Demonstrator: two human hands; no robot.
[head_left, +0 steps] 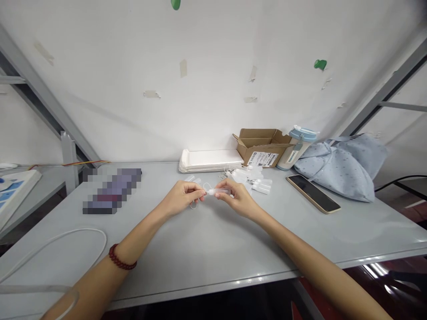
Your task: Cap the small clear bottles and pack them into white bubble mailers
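Note:
Over the middle of the desk, my right hand (239, 198) pinches a small clear plastic tube (223, 191) with a whitish end that points left. My left hand (184, 195) is closed at that whitish end, its thumb and forefinger pinching a thin white cord (194, 206). The cord loops above and below the left fingertips; exactly where it meets the tube is hidden. Just behind my right hand lies a loose pile of similar clear tubes (262, 186) with white cords. Another clear piece (192, 178) lies behind my left hand, partly covered.
A stack of white trays or boxes (211, 161) sits against the wall beside an open cardboard box (263, 153). To the right stand a blue-lidded cup (296, 149), a phone (312, 194) and a light-blue cloth bag (340, 171). A pixelated item (113, 191) and a white cable (100, 231) lie left.

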